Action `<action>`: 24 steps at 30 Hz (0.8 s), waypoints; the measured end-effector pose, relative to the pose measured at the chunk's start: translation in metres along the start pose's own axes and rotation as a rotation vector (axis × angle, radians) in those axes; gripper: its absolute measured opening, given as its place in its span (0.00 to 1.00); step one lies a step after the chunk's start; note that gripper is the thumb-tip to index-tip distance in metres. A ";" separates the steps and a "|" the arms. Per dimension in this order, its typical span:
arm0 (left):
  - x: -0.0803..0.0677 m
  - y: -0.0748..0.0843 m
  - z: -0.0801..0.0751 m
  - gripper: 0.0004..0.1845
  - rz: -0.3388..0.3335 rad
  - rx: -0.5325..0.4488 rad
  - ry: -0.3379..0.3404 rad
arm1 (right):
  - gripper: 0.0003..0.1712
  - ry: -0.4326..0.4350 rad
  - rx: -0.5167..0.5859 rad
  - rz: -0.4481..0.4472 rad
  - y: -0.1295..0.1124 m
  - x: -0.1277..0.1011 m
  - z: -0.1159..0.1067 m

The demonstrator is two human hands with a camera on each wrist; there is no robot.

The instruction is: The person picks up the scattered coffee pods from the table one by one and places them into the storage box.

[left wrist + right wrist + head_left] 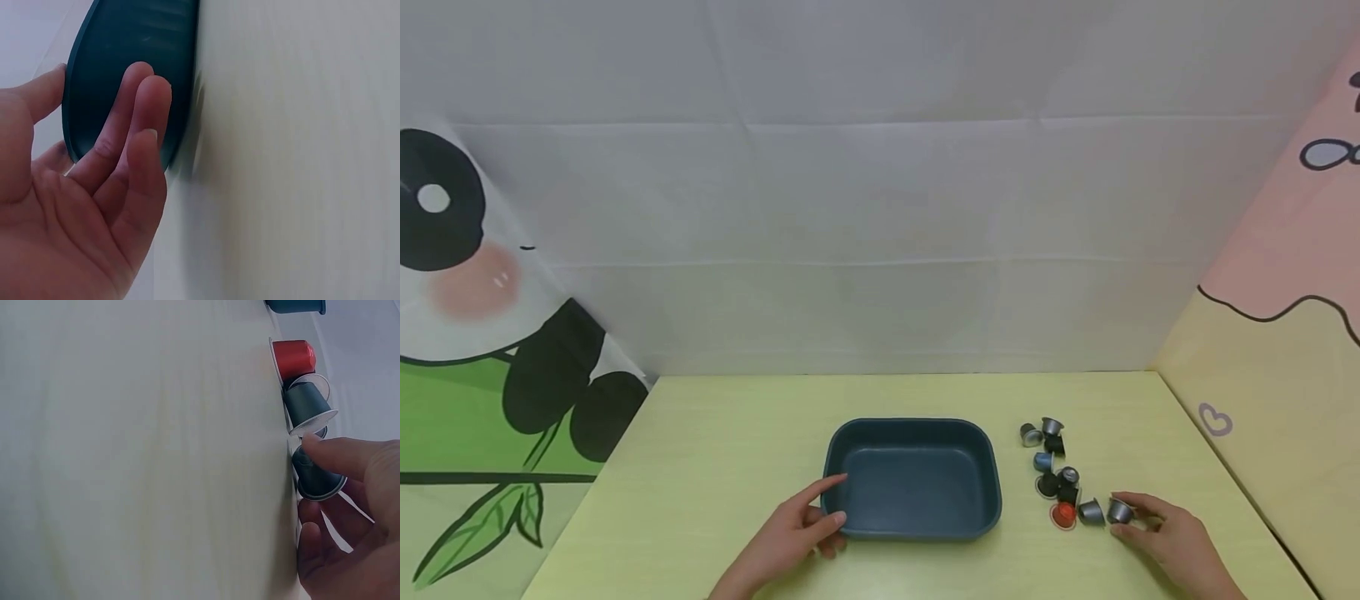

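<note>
A dark teal rectangular tray [913, 521] stands on the table. My left hand [797, 529] holds its left side, thumb and index finger at the rim; in the left wrist view, the other fingers lie against the outer wall [181, 112]. To the right, my right hand [1176, 533] grips a silver-grey coffee capsule [1121, 511] between thumb and fingers. The right wrist view shows this capsule [317, 478] low at the table surface. Just left of it lies another grey capsule [1092, 512], tipped over, with a red capsule [1063, 514] beside that.
Several more capsules lie right of the tray: black [1048, 484], blue [1042, 461] and silver [1052, 426] ones, some touching. The pale yellow table [722, 450] meets a white sheet [880, 317] at the back. Panels with printed cartoons flank both sides.
</note>
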State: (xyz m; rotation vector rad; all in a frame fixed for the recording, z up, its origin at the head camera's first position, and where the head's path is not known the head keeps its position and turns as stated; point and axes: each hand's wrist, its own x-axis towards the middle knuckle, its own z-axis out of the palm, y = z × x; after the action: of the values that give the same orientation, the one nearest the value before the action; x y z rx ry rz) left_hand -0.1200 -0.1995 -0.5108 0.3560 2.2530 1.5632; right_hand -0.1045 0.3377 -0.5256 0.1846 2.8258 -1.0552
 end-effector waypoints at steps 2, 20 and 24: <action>0.001 0.000 0.002 0.31 -0.002 -0.007 0.014 | 0.35 0.002 0.001 0.005 0.000 0.000 0.000; 0.002 -0.004 0.008 0.34 -0.076 -0.108 0.028 | 0.34 0.035 0.009 -0.036 0.004 -0.002 0.000; 0.002 -0.005 0.008 0.33 -0.078 -0.109 0.029 | 0.36 0.028 0.023 -0.036 0.005 -0.001 -0.002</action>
State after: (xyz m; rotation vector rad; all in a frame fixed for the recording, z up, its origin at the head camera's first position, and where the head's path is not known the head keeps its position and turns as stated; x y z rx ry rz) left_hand -0.1181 -0.1935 -0.5183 0.2139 2.1645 1.6524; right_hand -0.1026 0.3429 -0.5272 0.1527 2.8532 -1.1012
